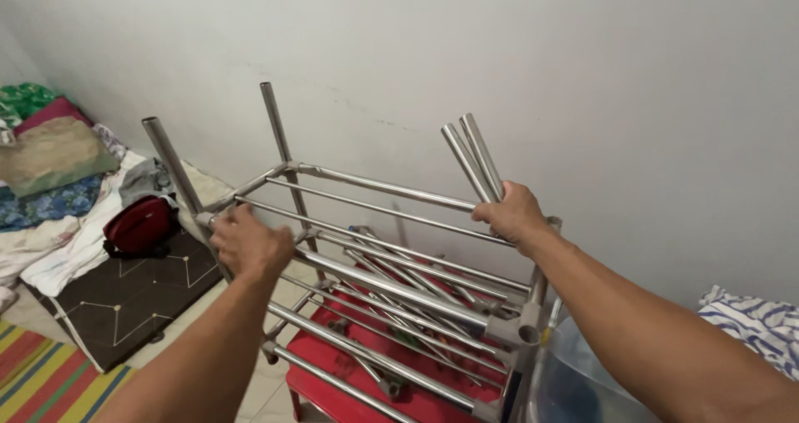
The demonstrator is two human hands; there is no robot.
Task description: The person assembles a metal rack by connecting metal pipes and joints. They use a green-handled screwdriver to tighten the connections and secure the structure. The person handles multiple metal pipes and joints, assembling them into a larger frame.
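Observation:
A rack of shiny metal tubes [391, 286] stands in front of me against a white wall, on top of a red plastic stool [333, 390]. My left hand [247, 242] is closed around a tube joint at the rack's near left corner, below an upright post [171, 161]. My right hand [512, 215] grips two loose-looking metal tubes [473, 153] that stick up at the rack's far right corner. Another upright post [275, 119] rises at the back left.
A dark floor mat [125, 298] lies to the left with a red bag [140, 223] on it. Pillows and folded cloths [50, 161] pile up at far left. A striped rug [42, 381] is at bottom left, a translucent plastic tub [574, 385] and striped cloth [753, 319] at right.

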